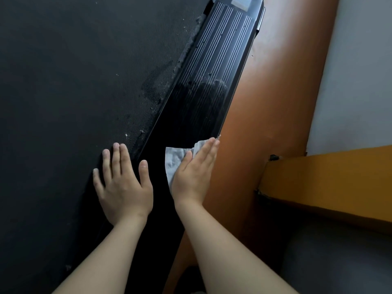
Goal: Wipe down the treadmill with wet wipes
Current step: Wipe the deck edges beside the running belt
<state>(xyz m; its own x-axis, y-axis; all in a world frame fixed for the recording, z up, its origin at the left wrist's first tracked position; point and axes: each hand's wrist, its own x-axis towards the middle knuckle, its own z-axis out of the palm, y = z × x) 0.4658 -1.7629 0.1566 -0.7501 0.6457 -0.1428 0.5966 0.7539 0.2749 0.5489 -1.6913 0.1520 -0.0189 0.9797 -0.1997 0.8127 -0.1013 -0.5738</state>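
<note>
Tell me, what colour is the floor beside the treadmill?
Reddish-brown, like polished wood. The floor shows in the head view, right of the treadmill.

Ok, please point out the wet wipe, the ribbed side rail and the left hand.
wet wipe [175, 162]: head view, its uncovered grey part.
ribbed side rail [222, 49]: head view, its dusty upper stretch.
left hand [125, 187]: head view, its back.

Dim, soft indoor light; no hard shadows. Brightest area well right of right hand [194, 172]: pale grey surface [360, 71], then orange floor [275, 81] with mild sheen. Side rail [218, 49] beyond wipe [176, 160] shows thin streaked highlights along ribs; rail just ahead of fingers and under them near black, detail lost. Belt [63, 71] left of left hand [122, 187] murky, grainy. Forearms evenly lit, slightly soft. Straight edges bow toward frame borders.
</note>
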